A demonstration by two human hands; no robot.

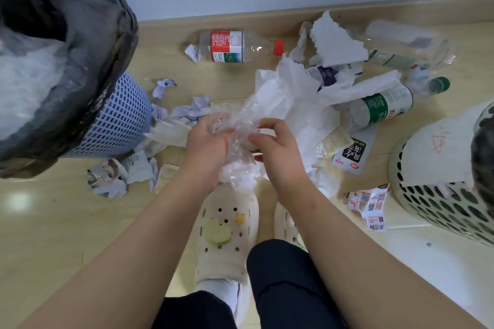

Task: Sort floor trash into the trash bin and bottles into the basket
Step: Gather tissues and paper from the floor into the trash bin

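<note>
We see both hands together over the floor, gripping one crumpled clear plastic wrap (236, 125). The left hand (205, 143) has its fingers curled round the wrap's left side. The right hand (280, 148) pinches the right side between thumb and bent fingers. The wrap's lower end hangs between the wrists, above a cream clog (227, 235).

Just behind the hands we see a heap of white tissue paper (294, 99), with crumpled pale scraps (187, 109) to its left. A black snack packet (350, 155) lies at the heap's right edge, and a printed paper scrap (369, 205) lies nearer us, just beside the basket.

Three bottles lie on their sides. A red-label bottle (235, 47) rests near the skirting. A green-label bottle (387, 107) touches the tissue heap on the right. A clear bottle (406, 43) lies at the back right, partly under a torn white sheet (336, 43).

The trash bin (115, 120), blue lattice with a black liner, stands at the left with pale plastic inside. The basket (441, 208), pale with round holes, stands at the right edge.
</note>
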